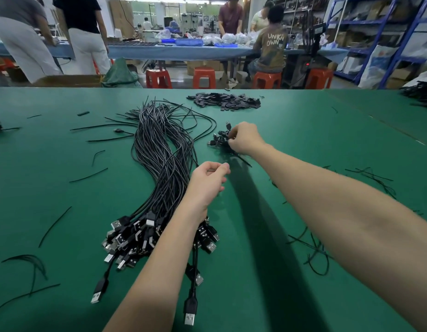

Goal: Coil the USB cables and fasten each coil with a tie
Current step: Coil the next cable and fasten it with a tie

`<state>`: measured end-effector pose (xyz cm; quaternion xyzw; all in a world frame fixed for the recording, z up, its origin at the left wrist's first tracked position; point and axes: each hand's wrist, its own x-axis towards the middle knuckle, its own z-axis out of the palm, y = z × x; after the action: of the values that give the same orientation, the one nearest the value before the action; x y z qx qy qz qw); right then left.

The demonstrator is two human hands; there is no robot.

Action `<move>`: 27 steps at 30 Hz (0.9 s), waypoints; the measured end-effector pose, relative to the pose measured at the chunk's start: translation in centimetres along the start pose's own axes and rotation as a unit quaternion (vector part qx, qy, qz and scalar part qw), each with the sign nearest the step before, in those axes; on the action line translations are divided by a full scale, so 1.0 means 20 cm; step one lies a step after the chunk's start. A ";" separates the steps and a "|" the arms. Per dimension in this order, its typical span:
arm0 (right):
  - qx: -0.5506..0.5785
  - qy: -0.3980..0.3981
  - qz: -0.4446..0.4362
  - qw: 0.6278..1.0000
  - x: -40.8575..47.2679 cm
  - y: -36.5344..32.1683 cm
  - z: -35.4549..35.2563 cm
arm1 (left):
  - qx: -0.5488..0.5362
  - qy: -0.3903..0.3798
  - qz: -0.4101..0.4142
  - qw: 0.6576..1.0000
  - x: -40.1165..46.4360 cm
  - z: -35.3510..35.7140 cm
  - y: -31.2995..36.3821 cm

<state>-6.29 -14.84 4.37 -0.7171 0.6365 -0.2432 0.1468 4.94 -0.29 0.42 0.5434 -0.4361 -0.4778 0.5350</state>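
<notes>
A thick bundle of black USB cables lies lengthwise on the green table, plugs heaped at the near end. My right hand reaches far forward and pinches a small coiled cable lying beside other coiled ones. A thin black tie sticks out below that hand. My left hand hovers just right of the bundle, fingers curled with thumb and forefinger together; I cannot see anything held in it.
Loose black ties lie scattered at the right and left of the table. A pile of small black pieces sits at the far edge. Beyond it stand red stools and people working at a blue table.
</notes>
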 end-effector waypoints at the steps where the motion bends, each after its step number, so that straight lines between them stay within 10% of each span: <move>1: -0.032 -0.021 -0.007 0.999 0.00 0.01 0.01 | 0.001 -0.001 0.000 1.000 0.00 0.00 0.00; 14: 0.089 0.074 -0.036 0.993 -0.46 0.08 -0.02 | 0.020 -0.007 -0.009 1.000 0.02 0.01 -0.01; 27: 0.113 -0.030 -0.025 0.993 -0.79 0.14 0.06 | 0.047 -0.029 0.051 0.997 -0.03 -0.01 0.09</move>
<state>-9.03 0.12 -0.62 -0.7187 0.5821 -0.2954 0.2395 5.01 0.28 2.16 0.5313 -0.5002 -0.4445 0.5196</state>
